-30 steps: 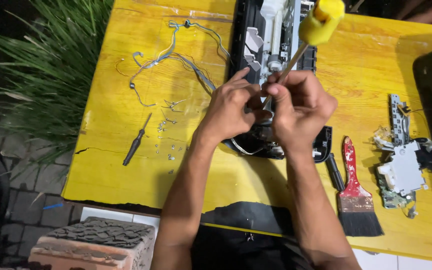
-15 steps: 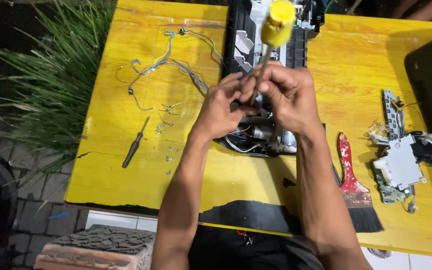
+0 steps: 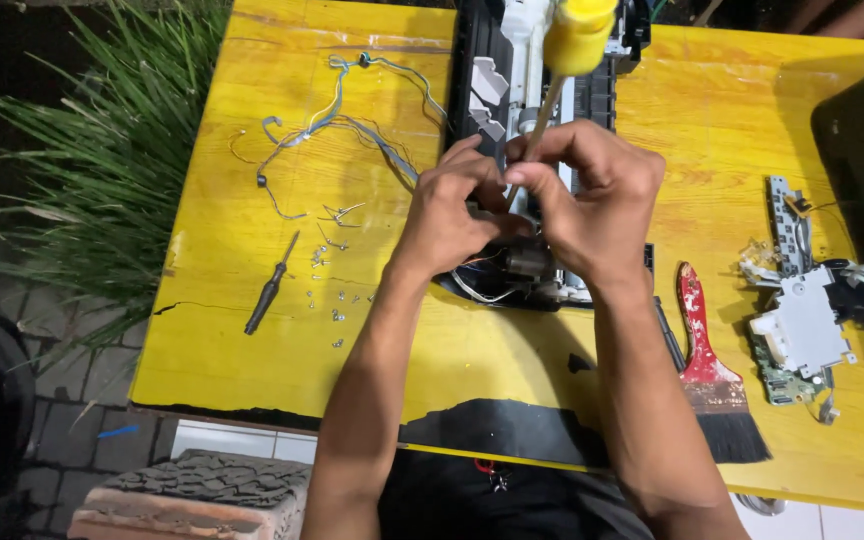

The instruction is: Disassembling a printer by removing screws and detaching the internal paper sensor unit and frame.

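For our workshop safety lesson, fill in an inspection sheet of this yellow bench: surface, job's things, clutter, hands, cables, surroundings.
Surface: yellow table, front edge chipped.
Job's things: yellow-handled screwdriver over the opened black device.
Clutter: loose screws, black screwdriver, red paintbrush, circuit parts.
Hands: left hand and right hand close together at the screwdriver shaft.
Cables: loose wires.
Surroundings: grass, bricks.

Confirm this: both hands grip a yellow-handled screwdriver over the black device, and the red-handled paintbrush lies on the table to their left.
Not quite. The head view shows the red-handled paintbrush lying to the right of the hands, not the left. Both the left hand and right hand do grip the yellow-handled screwdriver over the black device.
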